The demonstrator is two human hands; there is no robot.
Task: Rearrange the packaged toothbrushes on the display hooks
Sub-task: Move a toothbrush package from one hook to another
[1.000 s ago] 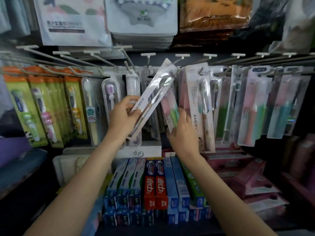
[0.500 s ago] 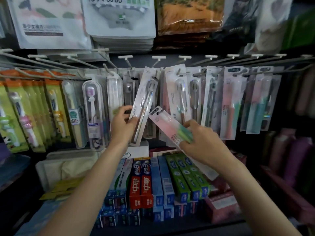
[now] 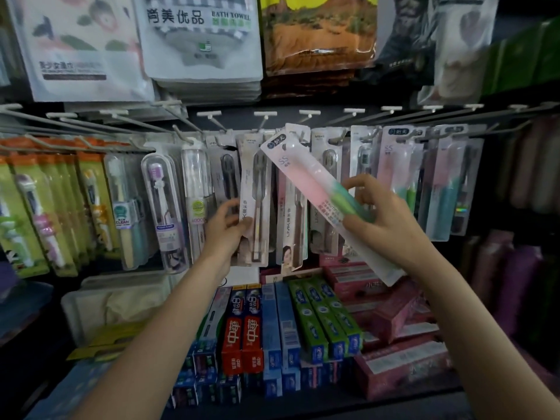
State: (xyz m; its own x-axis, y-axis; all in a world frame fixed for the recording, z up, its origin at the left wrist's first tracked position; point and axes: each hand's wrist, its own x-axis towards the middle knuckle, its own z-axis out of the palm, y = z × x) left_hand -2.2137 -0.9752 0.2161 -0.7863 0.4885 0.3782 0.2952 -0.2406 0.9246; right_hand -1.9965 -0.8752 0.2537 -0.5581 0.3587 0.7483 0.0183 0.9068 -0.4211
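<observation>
At the far left, orange and green children's toothbrush packs (image 3: 36, 207) hang in a tight row on the wire hooks (image 3: 91, 124). Next to them hang clear plastic cases, one with a cream brush (image 3: 122, 207) and one with a white and purple brush (image 3: 163, 207). Above all this, flat bags of bath towels (image 3: 200, 40) hang in a higher row.

My left hand (image 3: 225, 231) is at the middle of the rack. Its thumb and fingers pinch the lower part of a white pack with a grey toothbrush (image 3: 254, 204). This pack is upright, and its top is up at the hook line, but I cannot tell if it really sits on a hook. More packs of the same kind (image 3: 292, 225) hang just beside it.

My right hand (image 3: 381, 219) holds a pink and green toothbrush pack (image 3: 315, 183) in front of the rack. The fingers are curled around its lower half, with the thumb on the front. The pack is tilted, its top end pointing up and to the left near the hooks and overlapping the white packs behind it, and its bottom end pointing down to the right. It does not hang on any hook.

To the right of my right hand, other pink and green packs (image 3: 394, 171) hang on the hooks. Below, boxes of toothpaste (image 3: 251, 328) in red, blue and green lie on the shelf (image 3: 333, 407), and pink boxes (image 3: 394, 313) are stacked beside them.
</observation>
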